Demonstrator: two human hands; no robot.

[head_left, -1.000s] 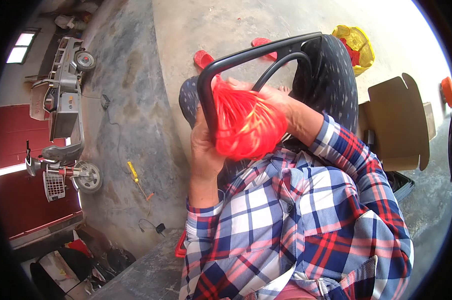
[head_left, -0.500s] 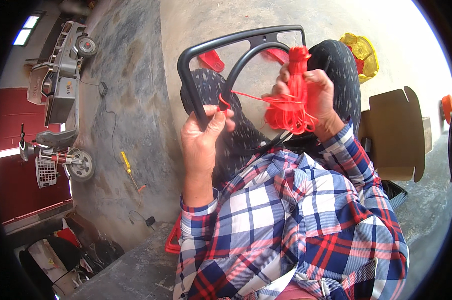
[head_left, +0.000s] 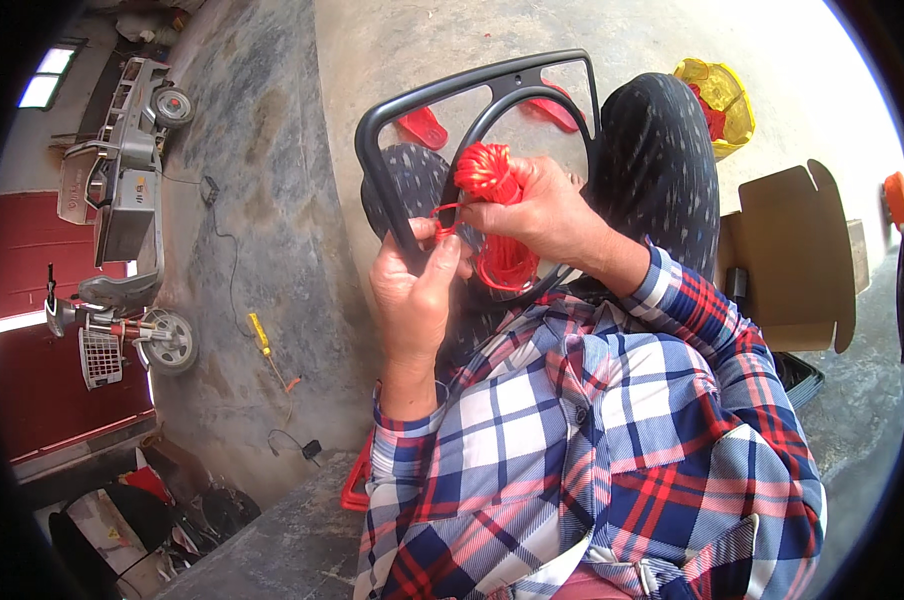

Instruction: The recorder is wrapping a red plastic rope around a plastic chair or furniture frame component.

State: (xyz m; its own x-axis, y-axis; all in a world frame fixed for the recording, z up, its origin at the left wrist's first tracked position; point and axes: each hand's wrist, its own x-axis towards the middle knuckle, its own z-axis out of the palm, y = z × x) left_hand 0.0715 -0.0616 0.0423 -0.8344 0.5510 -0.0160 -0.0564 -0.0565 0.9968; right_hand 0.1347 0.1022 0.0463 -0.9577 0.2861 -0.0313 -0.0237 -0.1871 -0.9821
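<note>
A black tubular frame [head_left: 442, 85] with a curved inner ring rests across my lap between my knees. My left hand [head_left: 412, 305] grips its left side, thumb and fingers pinched where red cord is wound round the ring. My right hand [head_left: 557, 215] is closed around a bundle of red cord [head_left: 486, 172], held over the ring just right of the left fingers. A short strand runs from the bundle to the windings. Part of the bundle is hidden behind the right hand, and its looped lower end hangs below.
Red slippers [head_left: 424, 128] show beyond the frame. At right are a yellow container [head_left: 740, 105] with red contents and an open cardboard box [head_left: 797, 260]. A yellow-handled tool [head_left: 260, 335] and a black adapter [head_left: 209, 188] lie on the floor left, near a grey three-wheeler [head_left: 132, 205].
My right hand has brought the cord bundle left and turned it, close to my left fingers. The strand between bundle and ring is shorter. My left hand keeps its pinch on the frame.
</note>
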